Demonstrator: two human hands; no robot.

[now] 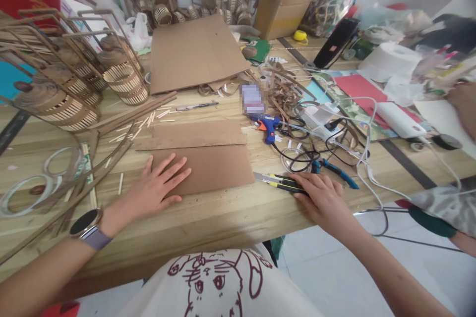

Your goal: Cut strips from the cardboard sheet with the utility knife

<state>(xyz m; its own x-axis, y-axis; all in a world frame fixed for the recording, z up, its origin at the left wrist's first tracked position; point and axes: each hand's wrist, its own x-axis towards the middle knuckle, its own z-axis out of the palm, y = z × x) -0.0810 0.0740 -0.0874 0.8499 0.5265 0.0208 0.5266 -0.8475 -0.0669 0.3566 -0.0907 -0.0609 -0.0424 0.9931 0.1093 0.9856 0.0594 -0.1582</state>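
The tabletop (pixel 223 218) is pale wood with a long, streaky grain. A broad, flat sheet (pixel 197 52) of brown cardboard leans up near the middle of its far edge. Woven lanterns (pixel 55 101), round and ribbed, made of thin bamboo slats in stick frames, crowd the left edge. Close to the near edge, at its middle, lies the card (pixel 219 168), a smooth, matte brown rectangle. A narrower strip (pixel 197 134) of the same cardboard overlaps its far side.

The left hand (pixel 158 185) rests flat on the card's left end, palm down and fingers spread. The right hand (pixel 322 198) lies near the near edge, just right of the card, with its fingers bent down over the black-and-yellow handle of the knife (pixel 273 181). I cannot tell whether they clasp it. The knife's slim metal tip points at the card's right edge.

Behind the knife, a blue plastic glue gun (pixel 268 126) trails a black cord, and blue-handled pliers (pixel 338 172) lie beside the right hand.
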